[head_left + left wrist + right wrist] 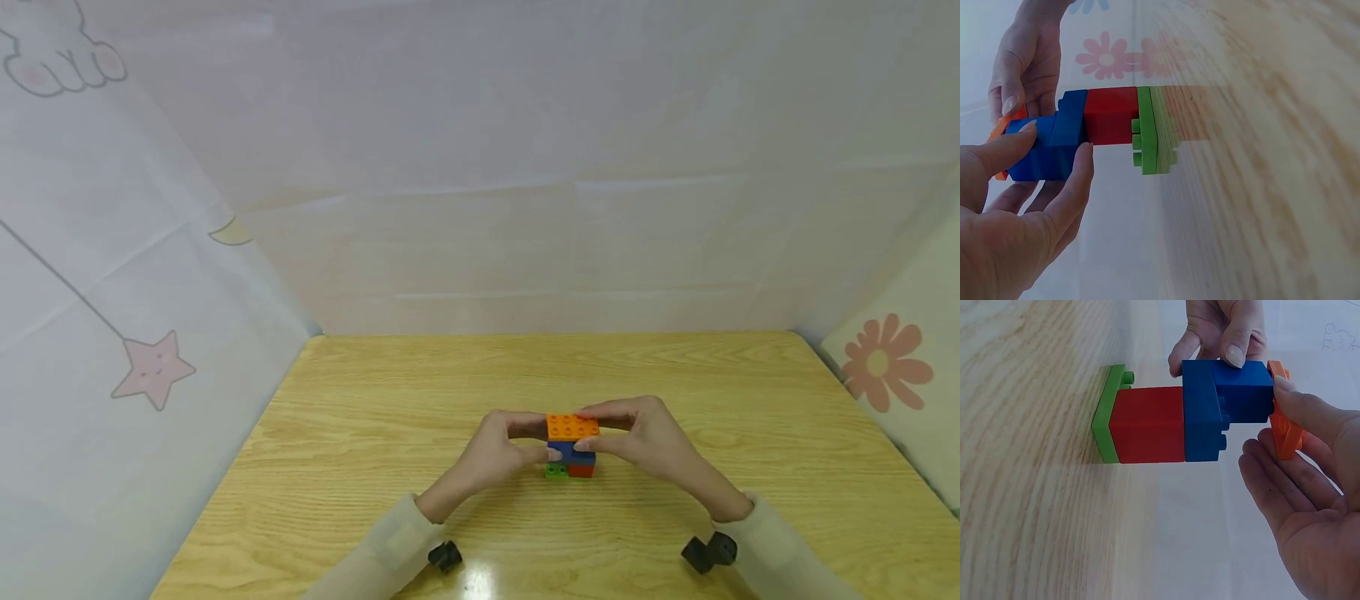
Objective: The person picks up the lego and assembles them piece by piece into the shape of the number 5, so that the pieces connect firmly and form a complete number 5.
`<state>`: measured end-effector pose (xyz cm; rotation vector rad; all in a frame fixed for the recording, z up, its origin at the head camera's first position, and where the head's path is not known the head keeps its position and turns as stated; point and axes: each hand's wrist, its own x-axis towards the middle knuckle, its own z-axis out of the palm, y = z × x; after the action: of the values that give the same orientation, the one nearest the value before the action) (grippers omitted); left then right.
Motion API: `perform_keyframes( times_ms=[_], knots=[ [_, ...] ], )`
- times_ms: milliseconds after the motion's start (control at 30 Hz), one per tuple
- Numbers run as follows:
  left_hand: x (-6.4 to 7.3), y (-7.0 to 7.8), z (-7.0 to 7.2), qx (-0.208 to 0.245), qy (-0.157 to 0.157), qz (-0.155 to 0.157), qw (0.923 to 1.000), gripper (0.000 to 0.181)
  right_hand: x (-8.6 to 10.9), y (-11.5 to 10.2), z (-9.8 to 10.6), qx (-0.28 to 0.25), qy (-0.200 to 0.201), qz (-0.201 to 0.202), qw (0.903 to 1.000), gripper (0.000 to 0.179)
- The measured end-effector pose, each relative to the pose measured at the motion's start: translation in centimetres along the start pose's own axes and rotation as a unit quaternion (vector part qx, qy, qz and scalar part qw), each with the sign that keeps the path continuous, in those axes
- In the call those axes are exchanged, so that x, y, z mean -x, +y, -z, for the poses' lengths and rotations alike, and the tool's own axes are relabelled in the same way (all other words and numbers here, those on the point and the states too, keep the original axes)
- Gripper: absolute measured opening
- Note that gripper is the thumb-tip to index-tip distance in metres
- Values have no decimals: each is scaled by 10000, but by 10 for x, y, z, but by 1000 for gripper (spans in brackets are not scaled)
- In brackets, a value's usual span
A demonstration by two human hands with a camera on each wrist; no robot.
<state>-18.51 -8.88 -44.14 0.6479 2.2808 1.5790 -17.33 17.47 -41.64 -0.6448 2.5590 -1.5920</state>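
Note:
A stack of toy building bricks stands on the table. A green plate (1149, 134) lies at its base, with a red block (1147, 425) on one side of it. Above the red block comes a flat blue brick (1199, 412), then a blue block (1247, 390) set toward the left. An orange plate (572, 427) with studs tops the stack and overhangs the blue block on the right. My left hand (487, 454) grips the blue bricks between thumb and fingers. With thumb and fingers, my right hand (652, 440) pinches the orange plate.
The wooden table (375, 400) meets a pale cloth backdrop (465, 250) at the back and on both sides. Small black devices, one on the left cuff (445, 557) and one near the right cuff (708, 552), sit by the wrists.

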Motion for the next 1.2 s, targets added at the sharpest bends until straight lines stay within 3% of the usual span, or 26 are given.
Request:
perform_keyframes(
  times_ms=[300, 600, 1200],
  knots=[
    [0, -1, 1, 27, 6, -40, 10000, 37, -2, -2, 0, 138, -51, 65, 9999, 40],
    [-1, 0, 0, -5, 45, -64, 10000, 42, 2, -4, -2, 204, 111, -294, 9993, 41],
    [-2, -1, 0, 103, -56, -77, 9999, 41, 0, -13, 2, 761, -123, 59, 9970, 42]
  ],
)
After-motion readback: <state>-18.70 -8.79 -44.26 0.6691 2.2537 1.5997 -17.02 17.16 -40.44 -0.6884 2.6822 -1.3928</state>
